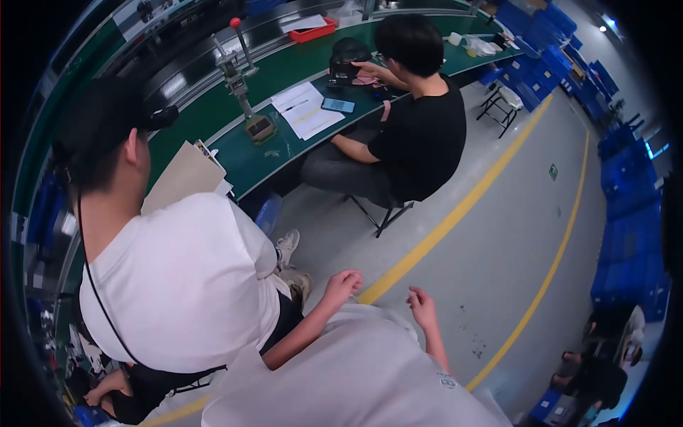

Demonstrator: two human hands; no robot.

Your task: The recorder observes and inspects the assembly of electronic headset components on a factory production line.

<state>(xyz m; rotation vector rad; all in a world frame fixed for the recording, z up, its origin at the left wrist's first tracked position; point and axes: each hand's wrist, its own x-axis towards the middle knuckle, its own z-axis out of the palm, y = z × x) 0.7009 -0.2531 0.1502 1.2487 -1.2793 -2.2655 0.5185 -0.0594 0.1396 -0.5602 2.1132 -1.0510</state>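
My left hand [344, 283] hangs in front of my grey shirt, its fingers loosely curled together with nothing visible in them. To its right, my right hand [421, 306] is raised above the floor. Its thumb and bent fingers stand apart, and no object shows between them. Neither hand touches anything that I can make out. Close on my left is a person in a white T-shirt [185, 277] and black cap. Nearest to my left hand are that person's dark shorts and shoe [287, 246].
A green workbench [249, 165] carries a hand press [242, 92] with a red knob, papers [304, 114], a phone [338, 105] and a red tray [313, 30]. A person in black [423, 135] sits there on a stool [384, 217]. Blue crates [629, 235] line the right side.
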